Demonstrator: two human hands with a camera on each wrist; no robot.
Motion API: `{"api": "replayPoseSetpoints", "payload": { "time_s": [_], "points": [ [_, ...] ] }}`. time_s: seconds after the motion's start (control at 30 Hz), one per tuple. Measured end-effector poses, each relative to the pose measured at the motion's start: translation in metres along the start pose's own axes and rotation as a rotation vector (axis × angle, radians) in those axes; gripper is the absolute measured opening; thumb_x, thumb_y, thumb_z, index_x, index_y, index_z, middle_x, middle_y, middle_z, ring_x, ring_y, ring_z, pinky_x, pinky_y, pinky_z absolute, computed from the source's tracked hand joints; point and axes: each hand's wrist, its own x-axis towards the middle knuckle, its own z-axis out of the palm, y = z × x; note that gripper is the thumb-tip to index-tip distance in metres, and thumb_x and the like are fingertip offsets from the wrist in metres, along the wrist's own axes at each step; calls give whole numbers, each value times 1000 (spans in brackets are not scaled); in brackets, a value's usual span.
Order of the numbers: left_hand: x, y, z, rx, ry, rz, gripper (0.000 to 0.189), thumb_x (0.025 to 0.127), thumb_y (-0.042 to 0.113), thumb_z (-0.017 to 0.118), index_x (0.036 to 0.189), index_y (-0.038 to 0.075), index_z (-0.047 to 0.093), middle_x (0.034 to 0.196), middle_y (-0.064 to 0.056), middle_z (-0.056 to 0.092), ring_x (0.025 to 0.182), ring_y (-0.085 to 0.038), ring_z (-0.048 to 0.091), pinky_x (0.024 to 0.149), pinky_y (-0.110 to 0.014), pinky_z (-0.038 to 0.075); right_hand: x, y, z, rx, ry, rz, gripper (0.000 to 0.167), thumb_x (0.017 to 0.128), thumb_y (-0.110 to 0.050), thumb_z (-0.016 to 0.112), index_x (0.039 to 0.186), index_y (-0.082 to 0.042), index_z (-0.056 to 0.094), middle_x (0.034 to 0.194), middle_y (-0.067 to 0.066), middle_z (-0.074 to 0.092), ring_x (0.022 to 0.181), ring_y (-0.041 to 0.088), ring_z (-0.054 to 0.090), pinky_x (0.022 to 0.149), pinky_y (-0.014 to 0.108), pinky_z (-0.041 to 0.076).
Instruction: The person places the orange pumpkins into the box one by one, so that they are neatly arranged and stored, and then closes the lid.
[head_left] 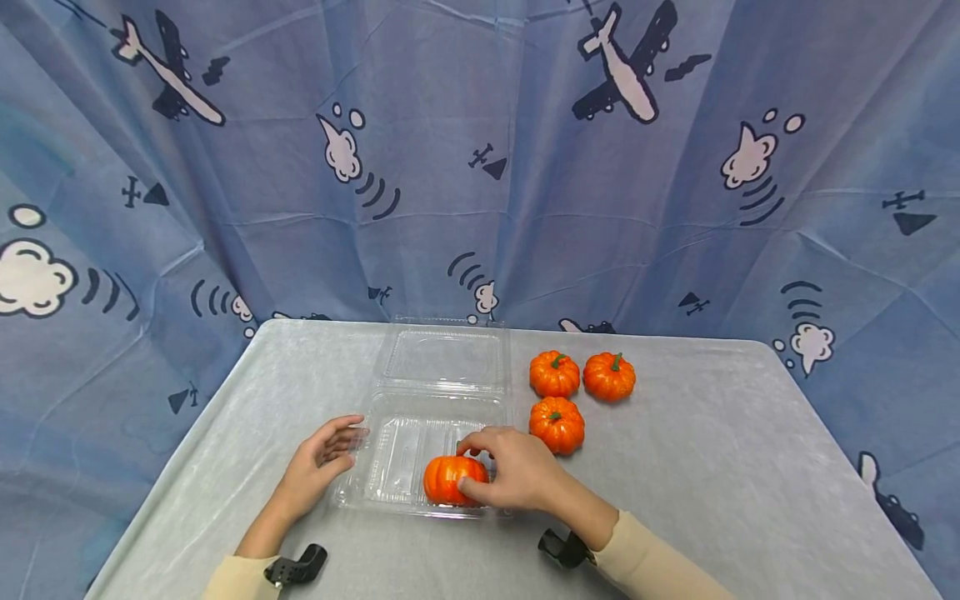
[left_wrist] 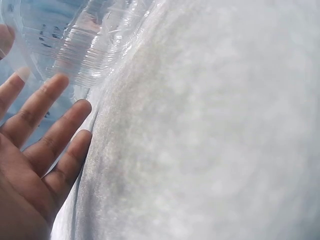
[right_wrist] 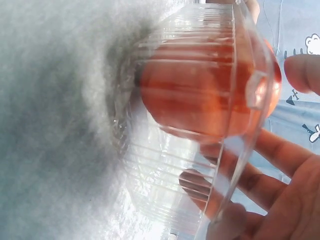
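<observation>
A clear plastic clamshell container (head_left: pixel 395 467) lies with its lid (head_left: pixel 442 358) folded back toward the curtain. Inside its front right part is a small orange pumpkin (head_left: pixel 444 480), seen through the ribbed wall in the right wrist view. My right hand (head_left: pixel 517 471) reaches over the container's right rim with fingers and thumb about the pumpkin. A narrow gap shows between thumb and pumpkin in the right wrist view. At the container's left side is my left hand (head_left: pixel 309 467), its fingers spread and loosely bent, holding nothing; whether they touch the rim I cannot tell.
Three more orange pumpkins stand right of the container: one at the back left (head_left: pixel 554 373), one at the back right (head_left: pixel 609 377) and one nearer (head_left: pixel 557 425). A pale cloth covers the table (head_left: pixel 712 483). Behind it hangs a blue patterned curtain (head_left: pixel 450 167).
</observation>
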Motion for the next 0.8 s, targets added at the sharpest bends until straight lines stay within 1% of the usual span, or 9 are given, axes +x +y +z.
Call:
{"api": "replayPoseSetpoints", "payload": {
  "time_s": [0.17, 0.27, 0.5, 0.63, 0.8],
  "points": [
    [0, -1, 0, -5, -3, -4, 50, 86, -4, 59, 135, 7, 51, 121, -18, 65, 109, -13, 62, 87, -22, 50, -1, -1, -2, -6, 1, 11, 29, 78, -42, 65, 104, -29, 68, 96, -10, 68, 87, 14, 64, 65, 24, 48],
    [0, -1, 0, -2, -3, 0, 50, 87, -3, 59, 135, 7, 51, 121, -17, 65, 109, -10, 62, 87, -22, 50, -2, -2, -4, 4, 5, 6, 30, 78, -41, 66, 104, -28, 68, 97, -8, 69, 88, 15, 64, 66, 25, 49],
    [-1, -2, 0, -1, 2, -1, 50, 87, -3, 59, 135, 8, 51, 120, -17, 65, 109, -7, 61, 87, -23, 51, -8, -3, -12, 4, 27, -12, 35, 79, -41, 65, 110, -25, 67, 102, -4, 70, 93, 15, 64, 72, 28, 51],
    [-1, -2, 0, 2, 10, 3, 50, 87, -4, 59, 135, 8, 51, 119, -17, 66, 108, -6, 61, 86, -23, 51, -11, -3, -19, 34, 53, -37, 35, 79, -39, 67, 111, -23, 67, 104, -4, 70, 94, 16, 64, 76, 29, 52],
    [-1, -2, 0, -6, 8, 23, 50, 87, -5, 59, 135, 6, 51, 119, -19, 65, 108, -7, 62, 86, -22, 51, -16, -4, -27, 77, 67, -52, 33, 80, -38, 68, 110, -25, 67, 107, -9, 68, 90, 16, 62, 75, 28, 51]
  ]
}}
